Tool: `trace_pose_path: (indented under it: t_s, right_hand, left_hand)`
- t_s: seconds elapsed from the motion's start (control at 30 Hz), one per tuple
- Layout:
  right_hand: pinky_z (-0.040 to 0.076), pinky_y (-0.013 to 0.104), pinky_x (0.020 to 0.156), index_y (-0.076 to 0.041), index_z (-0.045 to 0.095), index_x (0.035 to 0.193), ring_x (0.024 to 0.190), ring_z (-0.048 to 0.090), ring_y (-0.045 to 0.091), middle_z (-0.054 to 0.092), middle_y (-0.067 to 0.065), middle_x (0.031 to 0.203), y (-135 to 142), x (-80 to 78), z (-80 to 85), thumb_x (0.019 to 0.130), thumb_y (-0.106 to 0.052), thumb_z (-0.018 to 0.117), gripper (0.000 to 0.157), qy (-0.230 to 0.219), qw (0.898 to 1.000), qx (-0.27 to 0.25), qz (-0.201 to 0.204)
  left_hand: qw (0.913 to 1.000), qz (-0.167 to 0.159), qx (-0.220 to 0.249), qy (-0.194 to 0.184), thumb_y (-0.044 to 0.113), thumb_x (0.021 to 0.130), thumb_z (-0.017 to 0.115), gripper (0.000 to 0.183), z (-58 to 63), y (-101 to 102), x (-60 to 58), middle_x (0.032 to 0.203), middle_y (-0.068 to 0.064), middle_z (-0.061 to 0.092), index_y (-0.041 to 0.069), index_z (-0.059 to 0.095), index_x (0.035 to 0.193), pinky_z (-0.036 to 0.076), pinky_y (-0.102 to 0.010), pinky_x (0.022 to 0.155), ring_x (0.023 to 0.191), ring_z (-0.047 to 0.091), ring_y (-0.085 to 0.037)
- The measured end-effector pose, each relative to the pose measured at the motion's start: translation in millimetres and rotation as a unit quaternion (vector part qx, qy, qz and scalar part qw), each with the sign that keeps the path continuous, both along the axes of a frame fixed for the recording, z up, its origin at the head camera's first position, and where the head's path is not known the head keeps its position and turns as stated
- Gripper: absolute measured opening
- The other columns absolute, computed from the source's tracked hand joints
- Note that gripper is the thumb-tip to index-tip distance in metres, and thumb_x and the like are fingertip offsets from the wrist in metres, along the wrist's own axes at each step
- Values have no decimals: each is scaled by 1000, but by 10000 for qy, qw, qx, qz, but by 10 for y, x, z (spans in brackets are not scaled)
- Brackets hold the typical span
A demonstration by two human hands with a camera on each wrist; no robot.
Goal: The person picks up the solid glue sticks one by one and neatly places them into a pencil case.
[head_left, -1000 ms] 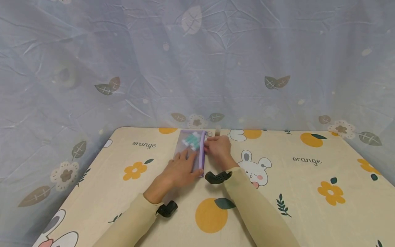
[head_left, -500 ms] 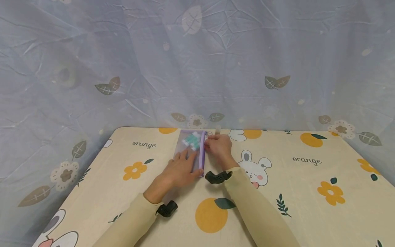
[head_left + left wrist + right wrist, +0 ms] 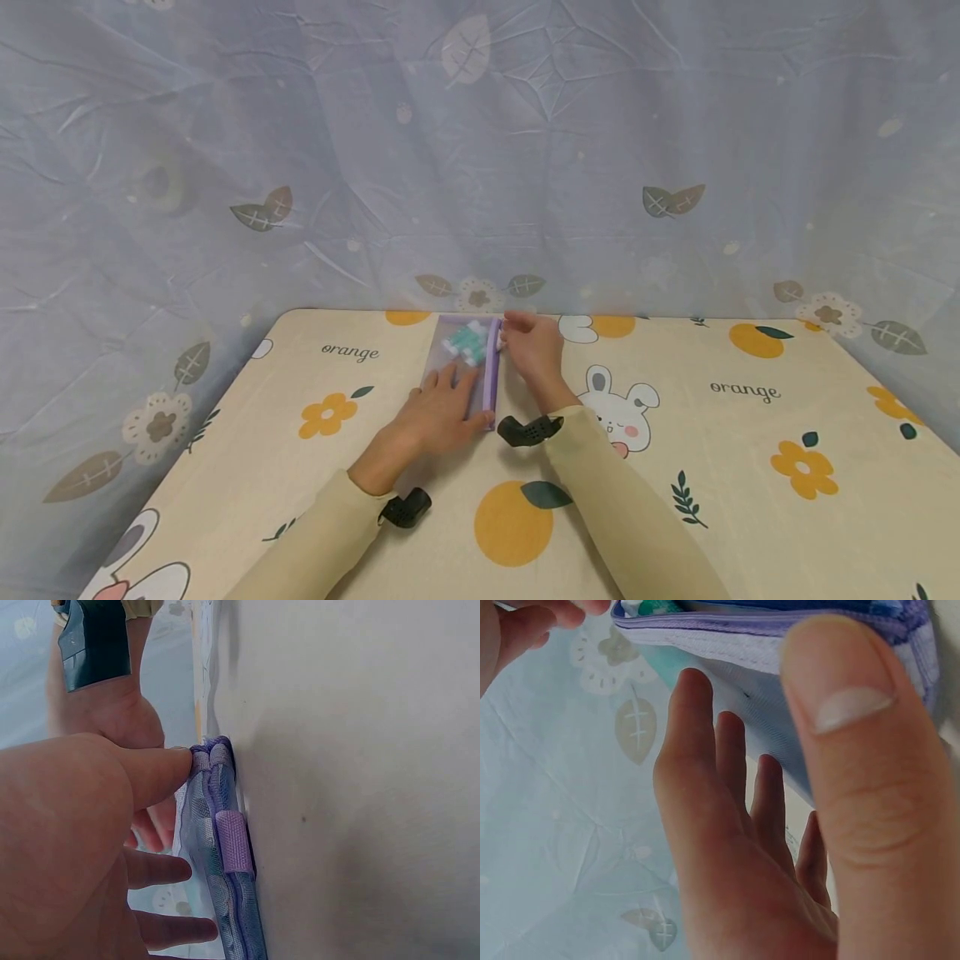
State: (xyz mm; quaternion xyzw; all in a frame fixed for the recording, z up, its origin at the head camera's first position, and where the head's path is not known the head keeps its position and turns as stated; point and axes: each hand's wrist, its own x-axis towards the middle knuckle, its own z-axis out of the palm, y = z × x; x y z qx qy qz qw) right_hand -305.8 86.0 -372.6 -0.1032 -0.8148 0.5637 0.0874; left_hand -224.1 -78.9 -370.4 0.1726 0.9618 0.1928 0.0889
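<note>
A flat, see-through pouch (image 3: 439,354) with purple trim lies at the table's far side, a teal-and-white patch (image 3: 468,342) showing through it. My left hand (image 3: 442,417) rests on its near part, fingers straight, thumb at the near end of the zip edge (image 3: 491,375). A lilac fabric tab (image 3: 236,841) sits along that edge. Beside the far end of the zip is my right hand (image 3: 534,350). In the right wrist view its thumb (image 3: 847,697) overlaps the purple edge, apart from the loosely extended fingers (image 3: 690,727). A blue strip of the inside shows above that edge.
The table cover (image 3: 637,517) is cream with printed oranges, flowers and rabbits. Behind the table's far edge hangs a grey-blue printed curtain (image 3: 600,167), close to the pouch. Black cameras (image 3: 407,507) are worn on both wrists.
My right hand has shifted slightly toward the far edge, and its fingers have loosened from the end of the zip. The left hand and the pouch have stayed in place.
</note>
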Motion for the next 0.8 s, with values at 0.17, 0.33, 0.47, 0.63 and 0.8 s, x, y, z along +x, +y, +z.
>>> trace_pose_path:
  t_s: [0.17,0.33,0.47,0.63,0.8]
  right_hand:
    - [54,42,109,-16,72,136,131,67,26,73,6,136,-6,9,44,103,-9,57,37,105,9999,-54,51]
    - [54,41,110,-17,70,138,132,67,25,72,5,139,-2,27,91,105,-10,57,36,291,9995,-84,123]
    - [54,40,110,-19,69,140,133,65,24,72,3,139,16,42,128,106,-15,61,35,427,9988,-75,207]
    - [54,39,110,-18,69,139,131,66,22,73,3,138,46,39,170,106,-17,64,34,680,9971,-73,318]
    - [55,40,109,-17,70,139,129,68,22,73,3,138,73,31,202,105,-20,66,35,902,9951,-39,404]
  left_hand:
    - [10000,1,-6,-3,50,106,59,79,0,-2,-1,176,-23,21,11,29,168,28,-73,122,160,25,-48]
    - [10000,-14,-13,10,50,106,59,79,1,-3,0,176,-23,21,11,29,168,29,-73,122,160,26,-48]
    - [10000,-26,-24,2,50,106,59,80,7,-6,3,176,-23,21,11,28,168,29,-73,122,160,26,-48]
    - [10000,-39,-25,-15,50,106,58,79,20,-8,6,176,-23,21,11,28,168,29,-73,122,160,26,-48]
    - [10000,-38,-13,-20,50,106,58,79,31,-9,6,175,-24,22,11,28,168,28,-73,122,159,26,-49]
